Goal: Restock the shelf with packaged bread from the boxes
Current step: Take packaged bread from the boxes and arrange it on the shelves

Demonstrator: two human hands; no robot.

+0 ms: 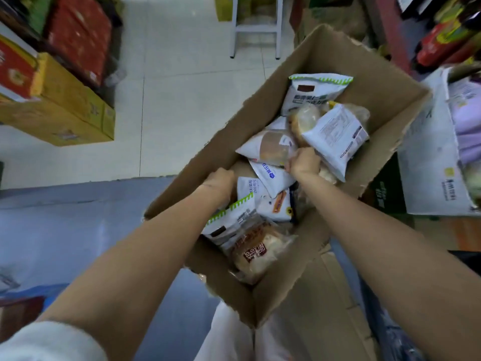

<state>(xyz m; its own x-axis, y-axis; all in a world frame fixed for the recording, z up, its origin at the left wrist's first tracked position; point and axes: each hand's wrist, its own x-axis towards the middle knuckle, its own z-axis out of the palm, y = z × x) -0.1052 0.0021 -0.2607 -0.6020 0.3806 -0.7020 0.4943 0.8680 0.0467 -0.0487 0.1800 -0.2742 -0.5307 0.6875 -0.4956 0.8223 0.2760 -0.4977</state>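
Shop aisle, tiled floor. Both hands in cardboard box [346, 61]: right hand [304, 161] gripping bread packs [335, 134] mid-box; left hand [221, 179] at left wall, grasp unclear. Pick-up step; next lift out.

Yellow cartons [75, 110] left; white stool [256, 27] on tiled floor [182, 82].

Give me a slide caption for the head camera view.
Both hands reach into a cardboard box of packaged bread.

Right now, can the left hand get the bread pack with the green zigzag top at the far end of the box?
Probably yes: the left hand is already inside the box, and that pack lies uncovered on top.
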